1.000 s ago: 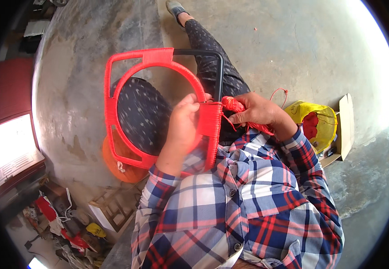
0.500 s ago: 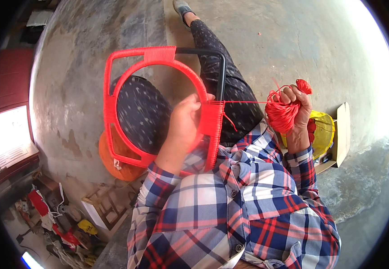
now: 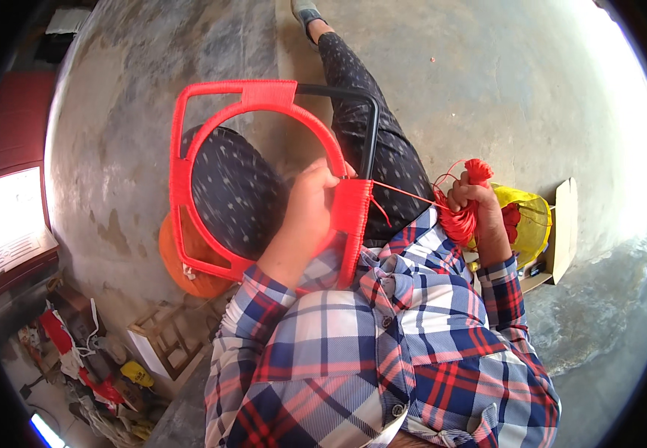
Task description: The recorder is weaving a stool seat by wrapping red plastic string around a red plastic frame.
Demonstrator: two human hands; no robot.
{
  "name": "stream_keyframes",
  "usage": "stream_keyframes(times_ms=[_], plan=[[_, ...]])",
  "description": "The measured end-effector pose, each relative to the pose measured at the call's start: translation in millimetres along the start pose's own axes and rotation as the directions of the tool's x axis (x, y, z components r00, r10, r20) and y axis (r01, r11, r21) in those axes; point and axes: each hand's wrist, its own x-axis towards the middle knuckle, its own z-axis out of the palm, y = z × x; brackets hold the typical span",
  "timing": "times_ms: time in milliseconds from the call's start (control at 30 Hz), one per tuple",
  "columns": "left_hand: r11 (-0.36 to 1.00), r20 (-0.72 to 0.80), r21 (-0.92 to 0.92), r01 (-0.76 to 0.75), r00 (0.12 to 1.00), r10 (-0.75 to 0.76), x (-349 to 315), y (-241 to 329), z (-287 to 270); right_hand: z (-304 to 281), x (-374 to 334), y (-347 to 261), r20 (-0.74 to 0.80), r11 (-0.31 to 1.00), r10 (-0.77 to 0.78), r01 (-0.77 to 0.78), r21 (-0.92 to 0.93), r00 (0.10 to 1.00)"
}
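A frame (image 3: 267, 92) of rounded square outline with a ring inside it rests over my lap, mostly wrapped in red cord. Its far right corner shows bare black bar (image 3: 370, 138). My left hand (image 3: 313, 201) is closed on the ring's right side, by the broad wrapped band (image 3: 352, 213). A short loose cord end hangs beside that band. Off to the right, my right hand (image 3: 473, 200) grips a bundle of red cord (image 3: 458, 224). One strand runs from the bundle to the top of the band, sloping slightly.
Right of my right arm stands an open cardboard box (image 3: 564, 231) with a yellow mesh bag (image 3: 530, 224) in it. An orange rounded object (image 3: 182, 261) lies beyond the frame's left side. A wooden frame (image 3: 170, 340) and a cluttered heap (image 3: 88, 358) are at lower left.
My right hand has come down and slightly left with the cord bundle, so the strand now slopes down toward it. My left hand keeps its hold on the frame.
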Motion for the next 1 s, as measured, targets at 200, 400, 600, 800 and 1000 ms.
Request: stream_keyframes(times_ms=[200, 400, 600, 800, 1000], plan=[[0.989, 0.064, -0.14, 0.052, 0.997, -0.044, 0.5, 0.9, -4.5, -16.9, 40.4, 1.8, -0.218, 0.929, 0.107, -0.175, -0.325, 0.97], [0.997, -0.124, -0.013, -0.082, 0.989, 0.08, -6.8, -1.7, 7.0, 72.8, 66.9, -37.7, 0.057, 0.288, -0.338, 0.161, -0.944, 0.939], [0.665, 0.008, 0.484, -0.569, 0.763, 0.646, -2.7, -12.0, 30.2, 162.8, 69.3, -17.2, 0.798, -0.243, -0.106, 0.763, -0.599, 0.593], [0.961, -0.235, 0.024, -0.277, 0.932, 0.275, 3.3, -12.3, -20.3, 117.5, 74.0, -13.3, 0.484, -0.059, -0.591, 0.564, -0.824, 0.645], [0.986, -0.259, -0.145, -0.088, 0.965, 0.048, 9.9, -14.8, -20.2, 108.5, 57.8, 18.2, 0.412, -0.019, 0.011, 0.412, -0.911, 0.911]])
